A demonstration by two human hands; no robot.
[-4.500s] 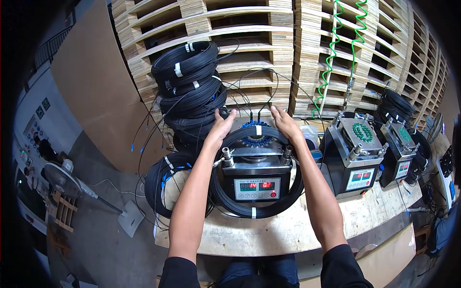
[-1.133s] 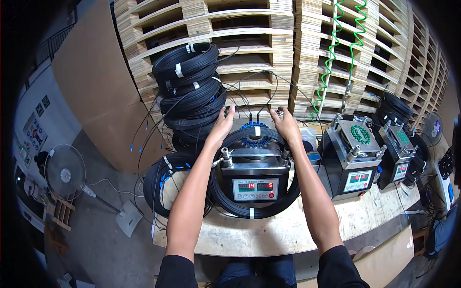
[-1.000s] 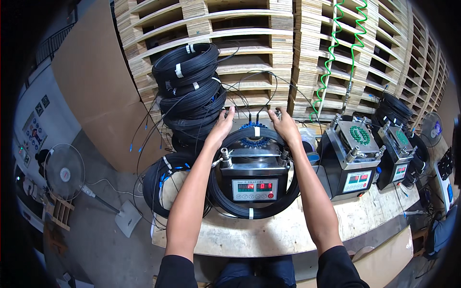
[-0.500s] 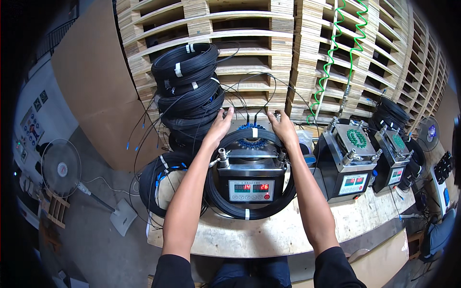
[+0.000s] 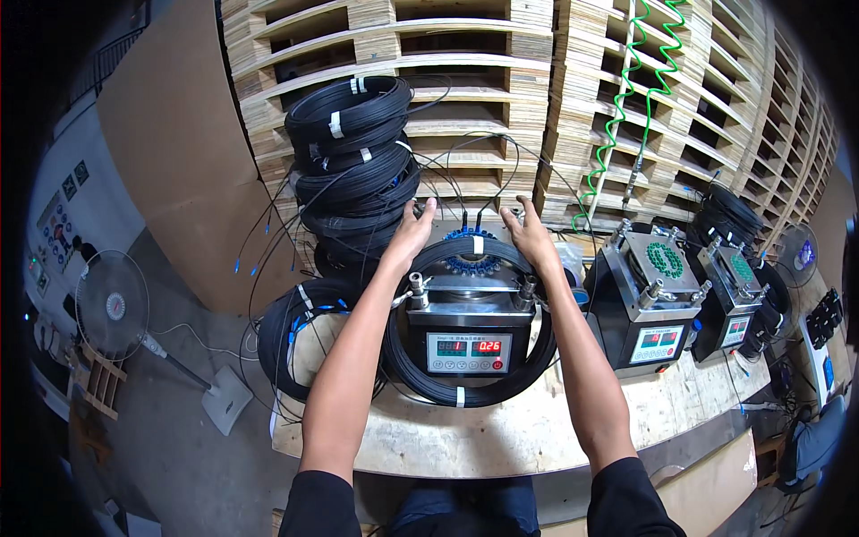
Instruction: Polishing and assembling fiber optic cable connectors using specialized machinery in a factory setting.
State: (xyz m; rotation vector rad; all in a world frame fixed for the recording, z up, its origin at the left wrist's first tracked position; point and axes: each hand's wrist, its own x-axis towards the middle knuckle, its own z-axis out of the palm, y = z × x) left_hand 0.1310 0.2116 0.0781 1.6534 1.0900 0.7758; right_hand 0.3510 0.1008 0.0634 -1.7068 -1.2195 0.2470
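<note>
A black polishing machine (image 5: 420, 345) with a lit digital panel and a metal top stands in front of me. A round fixture ringed with blue connectors (image 5: 472, 255) sits on it, with black cables rising from its far side. A coil of black cable (image 5: 461, 396) hangs around the machine's front. My left hand (image 5: 410, 237) is closed with thumb and fingers about the far left metal knob (image 5: 418, 209). At the far right corner, my right hand (image 5: 531, 240) pinches the other far knob (image 5: 517, 213). Two near knobs (image 5: 416, 285) stand untouched.
Stacked black cable coils (image 5: 349, 170) rise at the back left; another coil (image 5: 277, 345) lies at the table's left edge. Two similar machines (image 5: 649, 300) stand to the right. Wooden pallets (image 5: 465, 67) wall the back. Green coiled hoses (image 5: 617, 116) hang there. A fan (image 5: 114, 309) stands left.
The red digits on the machine's panel have changed. Both hands stay at the far knobs, with the right fingers slightly shifted. The view has moved slightly.
</note>
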